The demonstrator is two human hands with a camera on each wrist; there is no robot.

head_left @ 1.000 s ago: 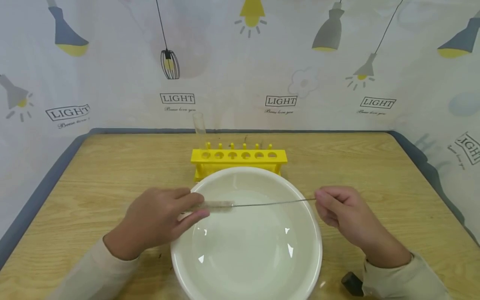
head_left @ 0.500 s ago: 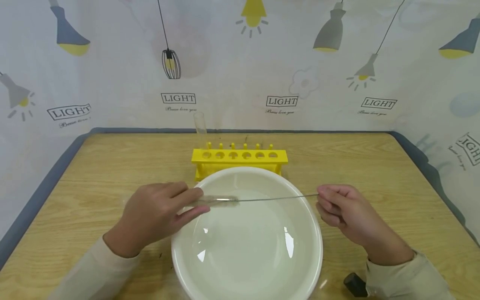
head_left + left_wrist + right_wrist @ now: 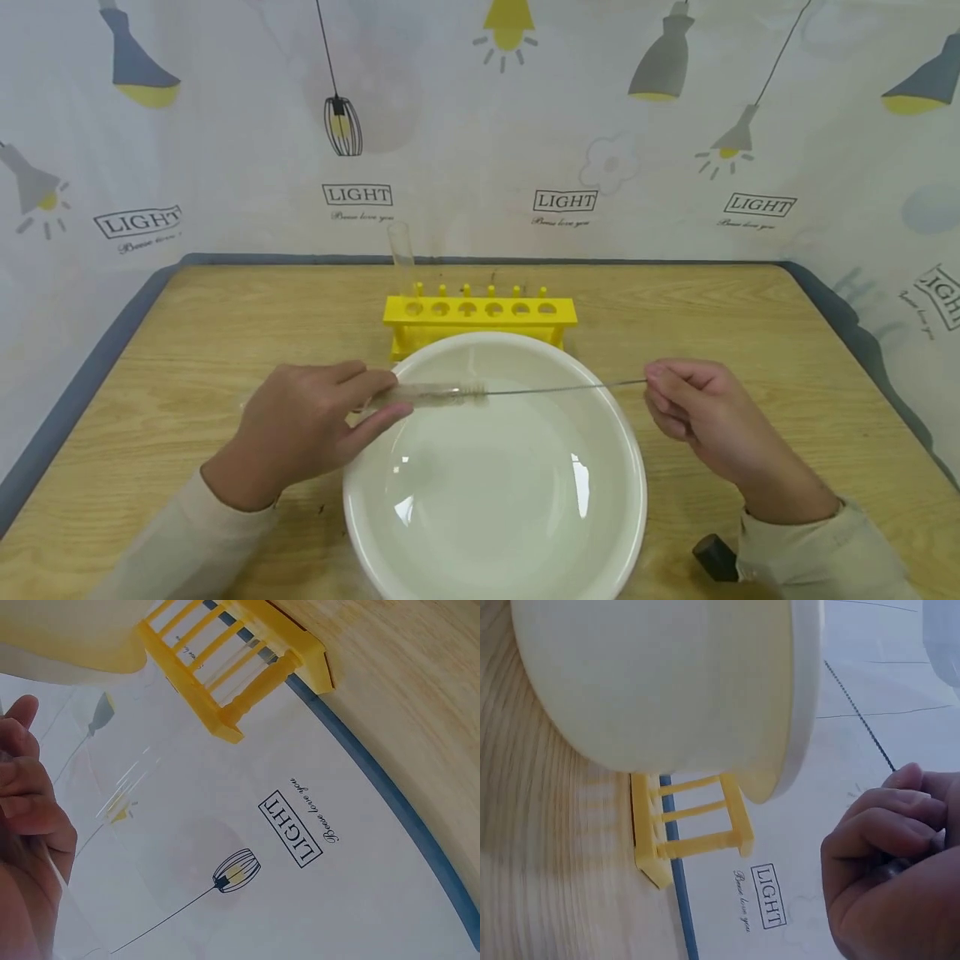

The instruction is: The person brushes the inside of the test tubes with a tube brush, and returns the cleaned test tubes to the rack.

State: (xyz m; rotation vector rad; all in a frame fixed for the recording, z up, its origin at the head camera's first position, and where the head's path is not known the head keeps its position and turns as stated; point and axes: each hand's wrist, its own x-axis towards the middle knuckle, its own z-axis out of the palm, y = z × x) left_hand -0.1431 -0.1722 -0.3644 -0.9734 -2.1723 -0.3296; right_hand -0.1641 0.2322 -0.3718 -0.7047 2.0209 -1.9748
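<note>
Over the white basin (image 3: 639, 492), my left hand (image 3: 307, 429) grips a clear test tube (image 3: 423, 396) that lies almost level, mouth to the right. A tube brush (image 3: 474, 391) sits in it, its pale bristles showing just outside the mouth. From there its thin twisted wire (image 3: 555, 389) runs right to my right hand (image 3: 705, 425), which pinches the far end between thumb and fingers. The right wrist view shows this wire (image 3: 859, 716) leaving the curled fingers (image 3: 889, 825). Only part of the left hand (image 3: 34, 802) shows in the left wrist view.
A yellow test tube rack (image 3: 480, 312) stands just behind the basin, with one clear tube (image 3: 402, 254) upright in its leftmost hole. A black cylindrical object (image 3: 715, 557) lies beside the right sleeve. Printed sheeting (image 3: 465, 167) encloses the wooden table (image 3: 247, 333) at the back and sides.
My right hand has moved right and slightly up, drawing the wire with it. Bristles now stick out of the tube's mouth. The left hand has risen a little with the tube.
</note>
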